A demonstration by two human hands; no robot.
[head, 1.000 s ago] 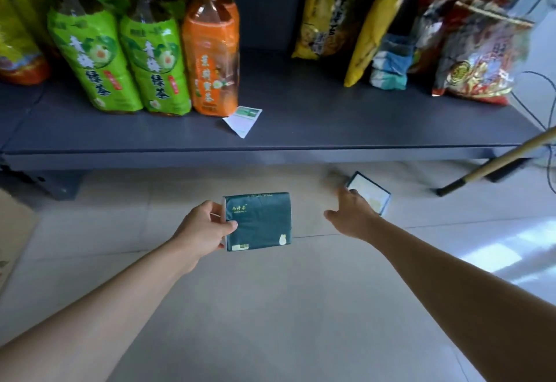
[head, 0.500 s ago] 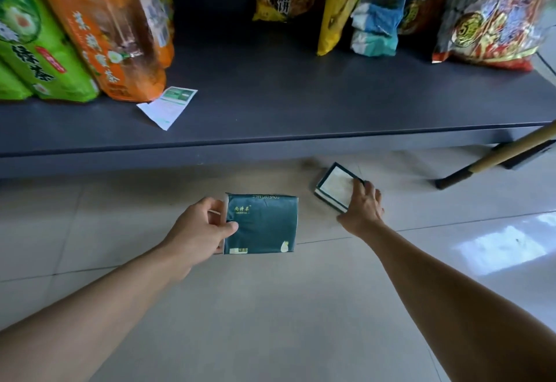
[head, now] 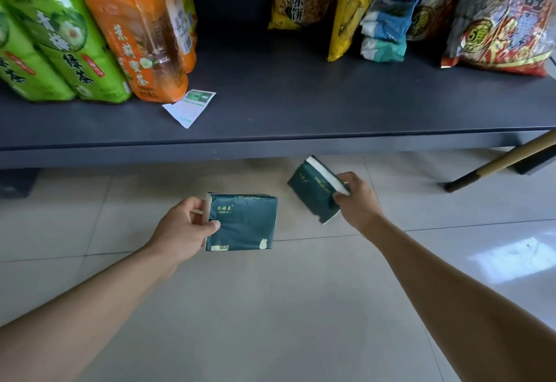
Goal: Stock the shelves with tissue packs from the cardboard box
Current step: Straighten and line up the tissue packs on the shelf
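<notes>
Two soft, rectangular tissue packs in glossy dark-green wrap hang above the tiled floor (head: 270,306), just before the matte grey shelf (head: 301,105). Left hand (head: 183,228): thumb and fingers pinch the left edge of the flat-facing pack (head: 243,225), printed "COMFORTABLE" in gold. Right hand (head: 358,201): fingers curl round the tilted pack (head: 310,192), white end uppermost. Green and orange tea bottles (head: 90,35) stand at shelf left, crinkled snack bags (head: 499,20) at right.

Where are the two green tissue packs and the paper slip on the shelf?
Left-hand tissue pack (head: 243,222): head view, middle of its green front face.
Right-hand tissue pack (head: 311,193): head view, green face beside the fingers.
Paper slip (head: 190,107): head view, its centre.
</notes>
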